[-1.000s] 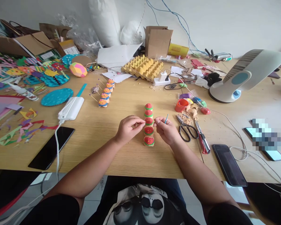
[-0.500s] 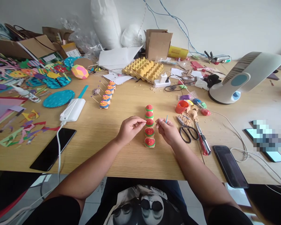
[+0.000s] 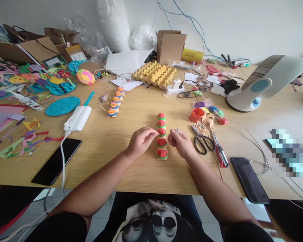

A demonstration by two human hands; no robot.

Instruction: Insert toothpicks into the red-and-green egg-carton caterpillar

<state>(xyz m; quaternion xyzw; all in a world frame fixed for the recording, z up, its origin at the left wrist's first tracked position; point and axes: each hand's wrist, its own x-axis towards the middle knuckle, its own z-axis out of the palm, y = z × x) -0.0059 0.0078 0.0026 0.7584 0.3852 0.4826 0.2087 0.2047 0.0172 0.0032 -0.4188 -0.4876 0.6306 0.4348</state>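
A row of red and green domed pieces [image 3: 162,143] runs front to back on the table, some with small faces. My left hand [image 3: 143,141] is closed in a pinch at the row's left side, its fingertips by the middle dome; anything between them is too small to make out. Just right of the row, my right hand [image 3: 180,142] is closed around a thin blue stick [image 3: 177,130], whose tip points up. Farther back on the left stands a similar orange and blue row [image 3: 114,105] with pins sticking out.
Right of my hands lie black scissors [image 3: 204,143], a red cutter [image 3: 220,150], an orange cup [image 3: 196,115] and a phone [image 3: 249,179]. A white power bank [image 3: 78,118] and black phone [image 3: 57,162] lie left. Behind are a yellow egg tray [image 3: 155,74] and a white fan [image 3: 261,84].
The blue stick has shifted slightly left and shows less above my right hand, whose fingers are curled in more. My left hand has moved slightly right and down.
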